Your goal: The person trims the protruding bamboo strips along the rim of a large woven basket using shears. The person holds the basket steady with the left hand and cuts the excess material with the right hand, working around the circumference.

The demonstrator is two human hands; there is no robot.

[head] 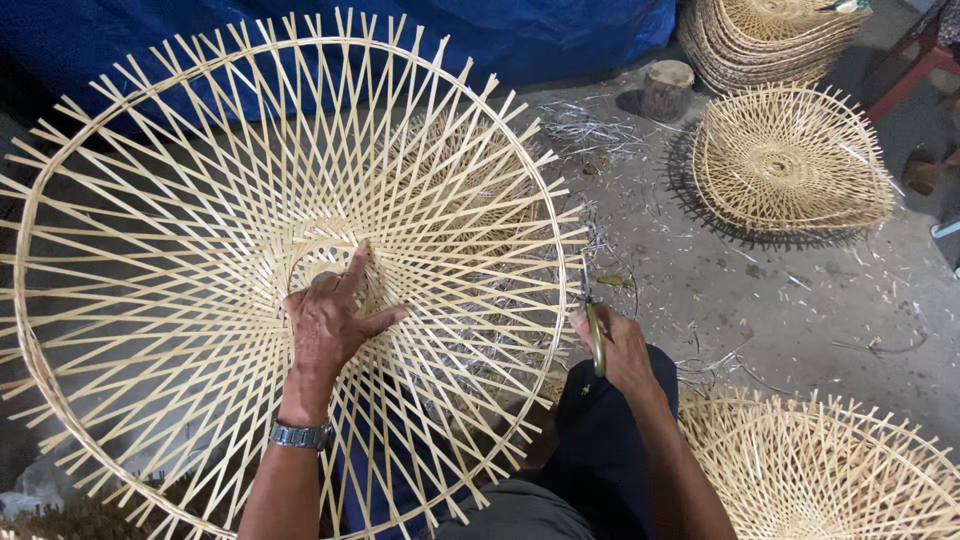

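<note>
A large open-weave bamboo basket frame [200,180] fills the left and middle of the head view, its round rim facing me and strip ends sticking out all round. My left hand [330,320], with a metal wristwatch, presses on the crossing strips beside the small centre ring, fingers spread. My right hand [620,350] is closed around the yellow-green handles of a pair of scissors [594,330] at the frame's right rim, blades pointing up at the protruding strip ends.
A stack of finished woven baskets [790,165] lies on the concrete floor at upper right, another stack [770,35] behind it, one more [820,470] at lower right. A wooden stump [667,88], blue tarp [560,30], red stool leg [905,75] and bamboo trimmings surround them.
</note>
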